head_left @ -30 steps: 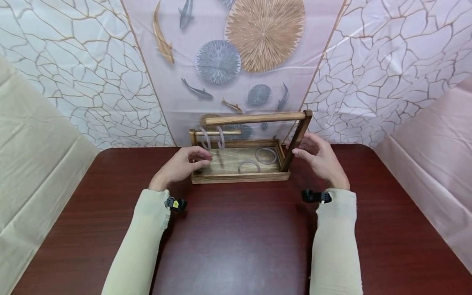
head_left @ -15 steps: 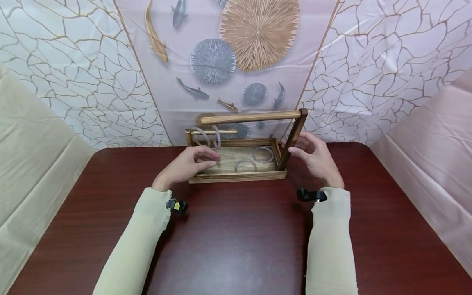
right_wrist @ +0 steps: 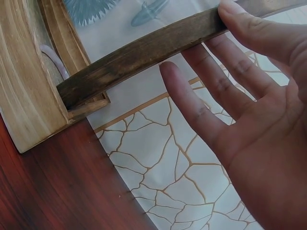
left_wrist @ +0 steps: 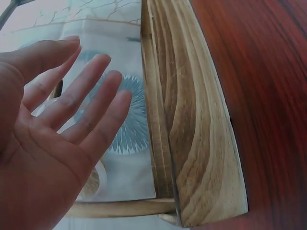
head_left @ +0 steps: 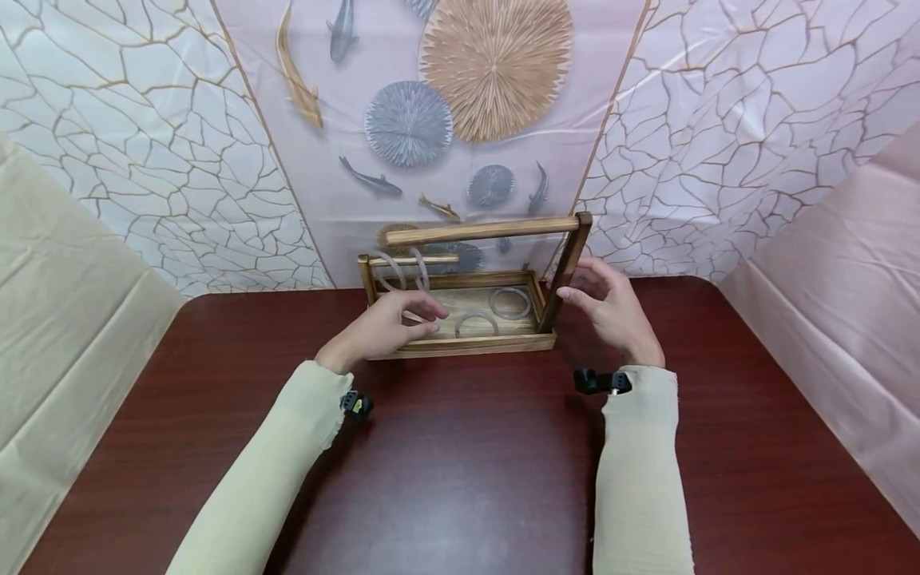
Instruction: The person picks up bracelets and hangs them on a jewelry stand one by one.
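A wooden jewelry stand has a tray (head_left: 474, 346), a tall right post (head_left: 568, 271) with a long upper bar (head_left: 481, 231), and a shorter lower bar (head_left: 444, 259). Two pale bangles hang on the lower bar, one a right-hand bangle (head_left: 422, 275). Inside the tray lie a front bangle (head_left: 477, 315) and a rear bangle (head_left: 510, 317). My left hand (head_left: 391, 326) hovers over the tray's left part, holding nothing; its fingers look extended in the left wrist view. My right hand (head_left: 612, 310) grips the tall post, thumb on one side and fingers behind.
The stand sits at the far edge of a dark red-brown table (head_left: 460, 463). Right behind it hangs a patterned curtain (head_left: 496, 188) with fish and round motifs. Plain cloth sides (head_left: 65, 343) flank the table. A small black camera is on each wrist.
My left hand has moved right along the tray, away from the hanging bangles. My right hand stays at the post. The whole scene shifts slightly left as the head view turns.
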Tool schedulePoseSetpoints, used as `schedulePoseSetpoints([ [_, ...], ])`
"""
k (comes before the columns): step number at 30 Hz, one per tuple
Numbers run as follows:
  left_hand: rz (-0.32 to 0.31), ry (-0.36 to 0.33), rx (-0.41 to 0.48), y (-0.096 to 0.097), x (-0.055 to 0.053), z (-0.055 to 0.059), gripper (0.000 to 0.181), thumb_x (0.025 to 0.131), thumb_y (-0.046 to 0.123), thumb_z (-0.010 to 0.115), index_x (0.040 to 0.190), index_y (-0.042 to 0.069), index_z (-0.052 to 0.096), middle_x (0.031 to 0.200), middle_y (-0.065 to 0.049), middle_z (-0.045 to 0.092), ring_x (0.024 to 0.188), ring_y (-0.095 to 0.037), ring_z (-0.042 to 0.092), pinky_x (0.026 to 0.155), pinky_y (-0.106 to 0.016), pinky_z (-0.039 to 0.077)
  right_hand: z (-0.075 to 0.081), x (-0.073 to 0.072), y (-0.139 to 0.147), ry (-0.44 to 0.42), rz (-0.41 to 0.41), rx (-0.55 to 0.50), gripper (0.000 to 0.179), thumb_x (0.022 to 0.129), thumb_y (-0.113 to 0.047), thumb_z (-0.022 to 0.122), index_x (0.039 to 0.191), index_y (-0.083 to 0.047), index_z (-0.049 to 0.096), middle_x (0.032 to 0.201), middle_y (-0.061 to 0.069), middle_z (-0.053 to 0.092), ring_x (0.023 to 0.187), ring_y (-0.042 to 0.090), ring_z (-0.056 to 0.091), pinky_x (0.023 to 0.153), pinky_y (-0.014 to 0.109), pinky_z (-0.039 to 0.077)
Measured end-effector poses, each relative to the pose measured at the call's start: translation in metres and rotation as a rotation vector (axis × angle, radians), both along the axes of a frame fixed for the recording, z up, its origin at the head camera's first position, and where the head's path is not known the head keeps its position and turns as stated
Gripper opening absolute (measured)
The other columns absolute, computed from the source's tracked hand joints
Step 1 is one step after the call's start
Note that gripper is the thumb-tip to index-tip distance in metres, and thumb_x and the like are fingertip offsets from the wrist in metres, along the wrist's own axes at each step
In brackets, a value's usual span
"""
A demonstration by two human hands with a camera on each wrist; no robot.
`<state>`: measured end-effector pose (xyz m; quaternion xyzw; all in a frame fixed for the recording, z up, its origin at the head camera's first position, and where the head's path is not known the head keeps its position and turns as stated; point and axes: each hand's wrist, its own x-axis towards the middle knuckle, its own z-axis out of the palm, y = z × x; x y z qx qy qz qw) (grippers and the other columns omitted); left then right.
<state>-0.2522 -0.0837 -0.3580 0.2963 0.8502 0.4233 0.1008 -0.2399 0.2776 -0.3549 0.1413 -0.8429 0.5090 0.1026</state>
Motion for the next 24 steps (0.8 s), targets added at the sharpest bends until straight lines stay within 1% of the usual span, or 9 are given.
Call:
schedulePoseSetpoints([
  [5, -0.003, 0.015, -0.04, 0.01, 0.001, 0.002, 0.022, 0.101, 0.013, 0.064, 0.122, 0.011, 0.069, 0.128, -0.012, 0.068, 0.121, -0.024, 0.063, 0.103, -0.044, 0.053, 0.001, 0.001, 0.0, -0.008, 0.013, -0.006, 0.035, 0.099, -0.014, 0.068, 0.133, -0.01, 0.061, 0.125, 0.015, 0.071, 0.105, 0.001, 0.066, 0.088, 0.016, 0.051],
  [8, -0.006, 0.062, -0.079, 0.016, 0.001, 0.005, 0.023, 0.101, 0.012, 0.064, 0.123, 0.011, 0.069, 0.128, -0.01, 0.068, 0.122, -0.027, 0.063, 0.102, -0.043, 0.054, 0.003, 0.002, 0.0, -0.017, 0.004, 0.005, 0.034, 0.099, -0.016, 0.068, 0.132, -0.012, 0.062, 0.125, 0.013, 0.071, 0.105, 0.001, 0.066, 0.088, 0.017, 0.05],
  [11, -0.014, 0.113, -0.109, 0.021, 0.0, 0.007, 0.025, 0.099, 0.011, 0.065, 0.124, 0.01, 0.069, 0.128, -0.007, 0.069, 0.124, -0.03, 0.063, 0.102, -0.045, 0.054, 0.003, 0.003, -0.001, -0.023, -0.007, 0.015, 0.033, 0.099, -0.018, 0.068, 0.132, -0.013, 0.062, 0.125, 0.012, 0.071, 0.105, 0.002, 0.065, 0.087, 0.017, 0.049],
  [13, -0.018, 0.12, -0.116, 0.025, 0.0, 0.008, 0.024, 0.099, 0.011, 0.065, 0.123, 0.011, 0.069, 0.127, -0.006, 0.069, 0.125, -0.031, 0.062, 0.103, -0.047, 0.053, 0.003, 0.002, -0.001, -0.021, -0.009, 0.016, 0.033, 0.099, -0.018, 0.068, 0.132, -0.012, 0.062, 0.124, 0.013, 0.07, 0.104, 0.003, 0.065, 0.087, 0.017, 0.049],
  [18, -0.043, 0.11, -0.14, 0.032, -0.001, 0.006, 0.023, 0.1, 0.014, 0.065, 0.123, 0.013, 0.069, 0.128, -0.006, 0.069, 0.127, -0.031, 0.06, 0.107, -0.049, 0.049, 0.001, 0.001, 0.0, -0.003, -0.004, 0.011, 0.033, 0.099, -0.015, 0.068, 0.13, -0.009, 0.062, 0.121, 0.015, 0.07, 0.102, 0.004, 0.066, 0.085, 0.018, 0.049],
  [24, -0.076, 0.162, -0.176, 0.042, -0.002, 0.004, 0.026, 0.099, 0.015, 0.065, 0.124, 0.009, 0.069, 0.128, -0.005, 0.07, 0.127, -0.027, 0.061, 0.109, -0.046, 0.048, 0.001, 0.002, 0.001, 0.001, -0.006, 0.016, 0.033, 0.098, -0.015, 0.069, 0.131, -0.011, 0.063, 0.12, 0.014, 0.071, 0.101, 0.003, 0.066, 0.085, 0.018, 0.049],
])
